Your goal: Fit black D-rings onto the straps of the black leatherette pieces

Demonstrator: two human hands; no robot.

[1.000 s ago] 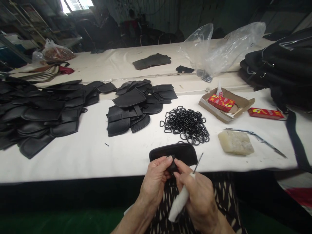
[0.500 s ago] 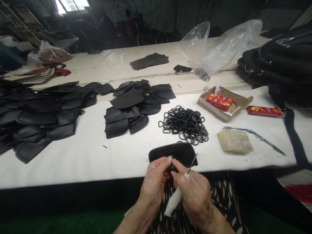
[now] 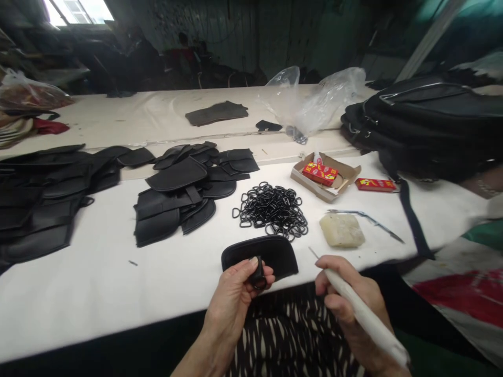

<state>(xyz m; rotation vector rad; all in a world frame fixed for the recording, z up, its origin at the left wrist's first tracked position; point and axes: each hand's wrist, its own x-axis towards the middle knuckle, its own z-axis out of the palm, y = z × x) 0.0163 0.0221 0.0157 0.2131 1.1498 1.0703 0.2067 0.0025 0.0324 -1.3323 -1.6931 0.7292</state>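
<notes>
One rounded black leather-look flap [image 3: 283, 255] lies at the white counter [image 3: 168, 293]; your left grip [image 3: 233, 288] pinches a black strap loop [image 3: 257, 272] (likely soft, light: hold its fold), your right grip [image 3: 371, 293] clamps a white-handled awl [image 3: 359, 309].

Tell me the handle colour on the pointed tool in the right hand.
The handle is white to off-white, seen best in the head view.

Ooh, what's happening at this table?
A person's left hand pinches a black strap with a ring, by a black flap at the edge of the table. The right hand holds a pointed white tool, away from the strap. Beyond lie heaped black rings and piled flaps.
</notes>
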